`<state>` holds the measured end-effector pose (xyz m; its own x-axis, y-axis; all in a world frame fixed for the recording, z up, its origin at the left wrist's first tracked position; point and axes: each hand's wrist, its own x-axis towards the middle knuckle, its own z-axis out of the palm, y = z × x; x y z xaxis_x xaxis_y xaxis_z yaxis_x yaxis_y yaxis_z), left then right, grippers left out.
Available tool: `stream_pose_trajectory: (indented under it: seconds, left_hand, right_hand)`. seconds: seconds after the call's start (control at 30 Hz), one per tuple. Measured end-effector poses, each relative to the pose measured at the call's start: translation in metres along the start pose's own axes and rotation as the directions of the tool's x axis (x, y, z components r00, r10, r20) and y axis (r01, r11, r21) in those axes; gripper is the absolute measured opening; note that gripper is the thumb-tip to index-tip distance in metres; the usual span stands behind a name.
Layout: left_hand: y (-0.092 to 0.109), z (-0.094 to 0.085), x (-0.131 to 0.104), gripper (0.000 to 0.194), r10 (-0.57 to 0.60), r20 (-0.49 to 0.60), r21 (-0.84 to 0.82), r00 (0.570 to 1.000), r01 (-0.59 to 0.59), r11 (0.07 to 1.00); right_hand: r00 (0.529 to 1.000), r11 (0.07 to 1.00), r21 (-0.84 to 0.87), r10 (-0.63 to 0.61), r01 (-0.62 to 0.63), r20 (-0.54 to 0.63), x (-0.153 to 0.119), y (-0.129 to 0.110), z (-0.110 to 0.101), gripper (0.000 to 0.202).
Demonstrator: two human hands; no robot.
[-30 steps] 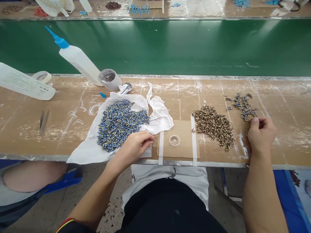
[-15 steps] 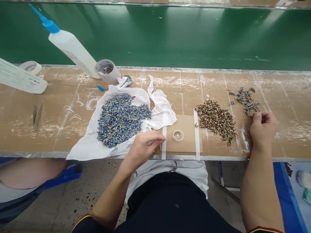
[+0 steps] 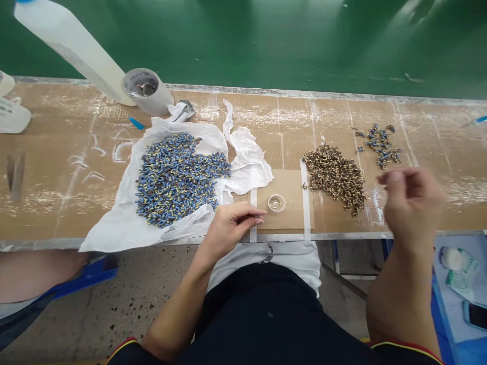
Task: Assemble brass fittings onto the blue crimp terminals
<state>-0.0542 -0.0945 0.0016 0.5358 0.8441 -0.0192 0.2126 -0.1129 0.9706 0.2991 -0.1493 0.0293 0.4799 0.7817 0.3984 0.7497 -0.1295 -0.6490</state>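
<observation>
My left hand (image 3: 238,223) is pinched just left of a small clear cup (image 3: 276,203) with a thin stick in it; something tiny at its fingertips is too small to name. The cup stands on a taped cardboard piece (image 3: 285,220). My right hand (image 3: 413,203), blurred, hangs right of the brown and gold pile (image 3: 337,175), its fingers curled; whether it holds anything cannot be made out. Above it lies a small group of blue and brown pieces (image 3: 382,144). A large heap of blue and yellow pieces (image 3: 178,177) rests on white paper (image 3: 110,218).
A white bottle (image 3: 76,48), a tape roll (image 3: 148,91) and a blue cap (image 3: 136,123) lie at the back left. Tweezers (image 3: 15,176) are at far left. Another person's leg (image 3: 38,274) shows lower left. A phone (image 3: 475,315) is lower right.
The view has shifted right and down. My right hand has drawn back from the small group of blue and brown pieces. My left hand remains pinched, slightly nearer the cup.
</observation>
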Motion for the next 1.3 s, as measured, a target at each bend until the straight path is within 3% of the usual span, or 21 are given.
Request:
stream_pose_trajectory:
  seconds: [0.07, 0.1, 0.13, 0.2, 0.37, 0.53, 0.63, 0.83, 1.1, 1.3]
  left_hand:
    - [-0.001, 0.002, 0.0, 0.01, -0.016, 0.008, -0.017, 1.0, 0.016, 1.0]
    - [-0.002, 0.003, 0.0, 0.009, -0.018, 0.007, -0.016, 1.0, 0.018, 1.0]
    - [-0.003, 0.003, 0.0, 0.008, -0.017, 0.004, -0.009, 1.0, 0.017, 1.0]
    - [-0.004, 0.004, -0.002, 0.005, -0.015, -0.009, 0.011, 1.0, 0.015, 1.0]
    - [-0.002, 0.005, -0.002, 0.013, -0.019, -0.002, 0.081, 1.0, 0.019, 0.997]
    - [0.0, 0.006, 0.002, 0.019, 0.025, 0.066, 0.169, 0.998, -0.036, 0.985]
    - [0.001, 0.006, 0.003, 0.013, 0.045, 0.091, 0.203, 0.995, -0.062, 0.977]
    - [-0.001, 0.007, -0.002, 0.008, 0.077, 0.099, 0.199, 0.992, -0.096, 0.975]
    - [-0.002, 0.012, 0.003, 0.01, 0.157, 0.084, 0.249, 0.984, -0.173, 0.953]
    - [-0.006, 0.015, 0.006, 0.011, 0.179, 0.108, 0.312, 0.978, -0.205, 0.928]
  right_hand:
    - [0.956, 0.992, 0.119, -0.082, 0.05, 0.283, -0.023, -0.038, 0.009, 0.013]
    - [0.887, 0.976, 0.209, -0.15, 0.062, 0.438, -0.033, -0.051, 0.016, 0.011]
    - [0.846, 0.965, 0.257, -0.183, 0.057, 0.501, -0.041, -0.062, 0.023, 0.01]
    - [0.814, 0.957, 0.289, -0.192, 0.031, 0.548, -0.054, -0.072, 0.036, 0.01]
    - [0.841, 0.945, 0.304, -0.062, -0.125, 0.538, -0.068, -0.069, 0.057, 0.008]
    - [0.82, 0.918, 0.342, -0.034, -0.2, 0.572, -0.07, -0.071, 0.069, 0.018]
    - [0.812, 0.919, 0.355, -0.072, -0.172, 0.579, -0.069, -0.078, 0.075, 0.017]
    - [0.846, 0.917, 0.384, -0.118, -0.107, 0.519, -0.068, -0.085, 0.08, 0.01]
    - [0.859, 0.923, 0.372, -0.269, 0.1, 0.435, -0.066, -0.091, 0.089, 0.014]
    - [0.845, 0.94, 0.281, -0.305, 0.194, 0.439, -0.06, -0.095, 0.084, 0.017]
